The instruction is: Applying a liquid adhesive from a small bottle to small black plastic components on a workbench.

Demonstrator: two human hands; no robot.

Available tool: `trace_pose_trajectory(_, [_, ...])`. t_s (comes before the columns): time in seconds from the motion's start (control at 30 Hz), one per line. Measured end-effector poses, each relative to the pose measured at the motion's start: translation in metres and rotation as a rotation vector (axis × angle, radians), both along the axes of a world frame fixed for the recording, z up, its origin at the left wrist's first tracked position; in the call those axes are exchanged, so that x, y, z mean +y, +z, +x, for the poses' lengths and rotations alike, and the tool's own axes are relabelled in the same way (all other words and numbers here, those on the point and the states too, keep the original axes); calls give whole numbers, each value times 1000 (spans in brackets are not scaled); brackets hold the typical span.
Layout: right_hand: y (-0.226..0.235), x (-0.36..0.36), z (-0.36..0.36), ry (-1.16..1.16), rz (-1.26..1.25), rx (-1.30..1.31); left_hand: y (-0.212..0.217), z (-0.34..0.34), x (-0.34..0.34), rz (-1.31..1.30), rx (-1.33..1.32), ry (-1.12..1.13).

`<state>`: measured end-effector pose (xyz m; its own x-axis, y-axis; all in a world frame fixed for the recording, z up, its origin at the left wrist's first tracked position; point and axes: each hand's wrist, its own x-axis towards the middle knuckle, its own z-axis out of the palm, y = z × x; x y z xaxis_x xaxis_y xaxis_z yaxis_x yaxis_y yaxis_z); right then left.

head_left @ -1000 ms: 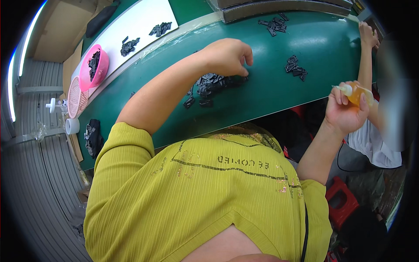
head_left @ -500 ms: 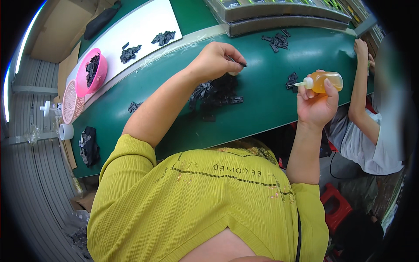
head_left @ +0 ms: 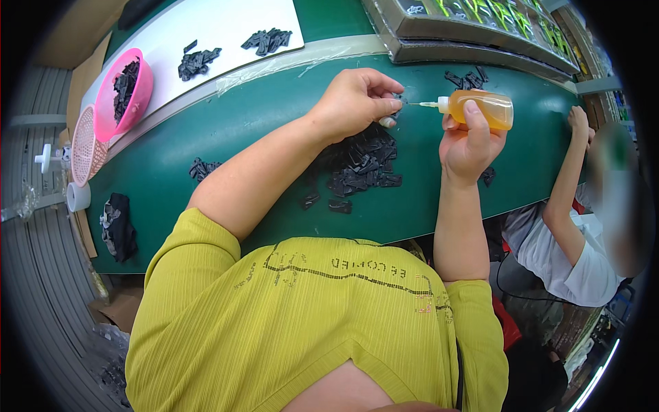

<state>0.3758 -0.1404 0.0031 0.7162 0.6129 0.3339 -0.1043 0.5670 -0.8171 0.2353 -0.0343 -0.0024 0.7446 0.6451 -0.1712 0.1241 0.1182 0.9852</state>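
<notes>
My left hand (head_left: pixel 358 103) is closed in a pinch above the green table, with a small dark piece (head_left: pixel 398 98) at its fingertips, mostly hidden by them. A clear squeeze bottle of amber liquid (head_left: pixel 493 110) lies sideways in my right hand (head_left: pixel 468 147), thumb on its side and fingers wrapped beneath. Its thin needle tip points left and reaches close to the piece; whether they touch I cannot tell. Just below my left hand spreads a pile of small flat black pieces (head_left: pixel 367 161), with a few loose ones nearer to me.
Other black heaps lie on the green table (head_left: pixel 274 226) and on a white board (head_left: pixel 233 20). A pink bowl (head_left: pixel 147 89) of black pieces and a pink basket (head_left: pixel 84 147) stand left. Metal-edged trays (head_left: pixel 473 55) sit at the back right. Another person's arm (head_left: pixel 564 185) rests at the right.
My right hand has brought the bottle left and slightly up, so its needle tip now sits by my left fingertips. My left hand still pinches the piece, and the view has shifted somewhat.
</notes>
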Motion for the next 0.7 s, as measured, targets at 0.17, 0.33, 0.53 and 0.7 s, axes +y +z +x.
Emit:
trace_pose_trajectory(0.17, [-6, 2, 6, -32, -49, -149, -3, 2, -3, -87, 18, -58])
trace_pose_trajectory(0.33, [-9, 1, 8, -93, -137, -258, -1, 2, -1, -148, 5, -69])
trace_pose_trajectory(0.53, [-11, 1, 9, -82, -134, -341, 1, 1, -2, -161, 17, -59])
trace_pose_trajectory(0.7, [-12, 2, 8, -90, -152, -338, 0, 2, -2, -159, 29, -58])
